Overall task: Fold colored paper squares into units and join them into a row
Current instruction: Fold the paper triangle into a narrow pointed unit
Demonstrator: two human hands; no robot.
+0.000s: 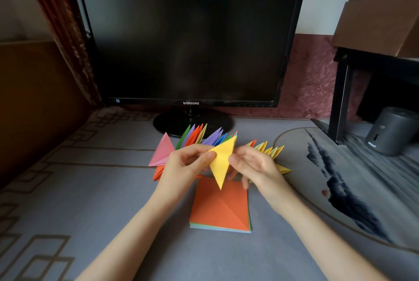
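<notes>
Left hand [183, 163] pinches the yellow unit [221, 160] at its left corner, right hand [254, 164] grasps its right edge; paper looks light, creases easily, best held by folded edges

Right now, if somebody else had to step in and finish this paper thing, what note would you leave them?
Left hand: pinches the left corner of a folded yellow paper triangle, held above the grey table.
Right hand: holds the triangle's right edge; slightly blurred.
Done: a row of joined coloured paper units stands on the table behind the hands; a pink folded paper unit lies at its left end.
Left: probably finish the yellow triangle, join it to the row, then fold more from the stack of flat paper squares, orange on top, below the hands.
</notes>
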